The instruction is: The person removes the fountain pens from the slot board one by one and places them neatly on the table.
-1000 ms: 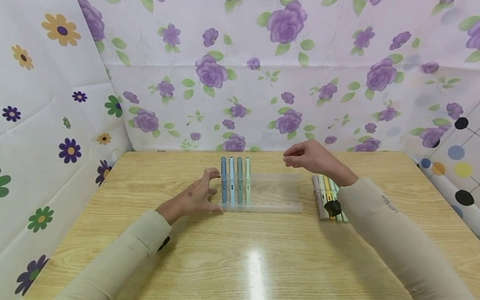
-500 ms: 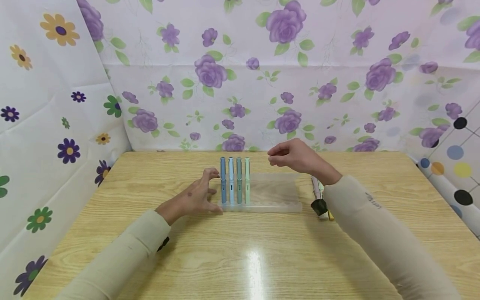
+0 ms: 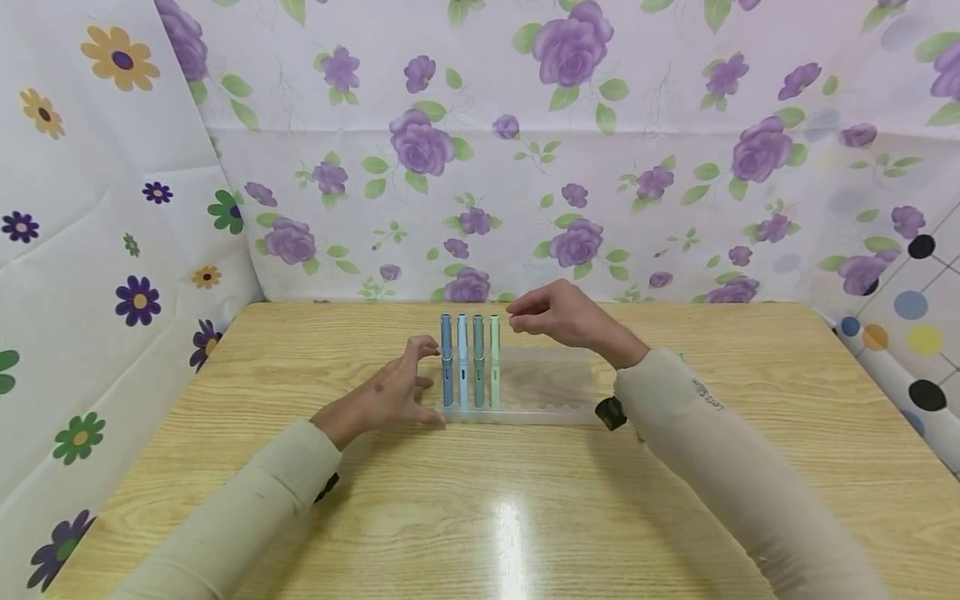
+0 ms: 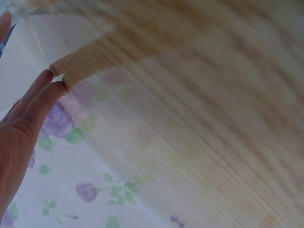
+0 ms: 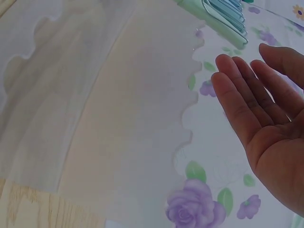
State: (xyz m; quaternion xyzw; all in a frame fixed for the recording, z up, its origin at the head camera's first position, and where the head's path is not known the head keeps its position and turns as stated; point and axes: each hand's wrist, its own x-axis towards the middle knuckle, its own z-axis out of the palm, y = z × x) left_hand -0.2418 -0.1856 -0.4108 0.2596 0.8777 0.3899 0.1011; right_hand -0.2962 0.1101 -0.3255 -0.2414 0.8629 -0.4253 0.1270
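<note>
Several pens stand side by side at the left of a clear rack (image 3: 555, 379): a dark blue pen (image 3: 447, 367), a light blue pen (image 3: 462, 367), a grey-green pen (image 3: 479, 367) and a pale green pen (image 3: 496, 367). My left hand (image 3: 386, 392) is at the rack's left end, thumb and fingers spread around it; its fingers (image 4: 42, 97) rest on a surface in the left wrist view. My right hand (image 3: 566, 315) hovers over the rack, fingertips just right of the pale green pen's top. In the right wrist view that hand (image 5: 266, 109) holds nothing, and scalloped slots line the rack's edge (image 5: 187, 118).
A wooden table (image 3: 450, 508) lies under everything. Behind it hangs a cloth with purple flowers (image 3: 480, 150), and another flowered cloth (image 3: 97, 275) hangs at the left. The right sleeve (image 3: 705, 433) covers most of the spot right of the rack.
My right hand has moved left across the rack to the pale green pen. Its sleeve now hides the loose pens on the right. The left hand has stayed in place.
</note>
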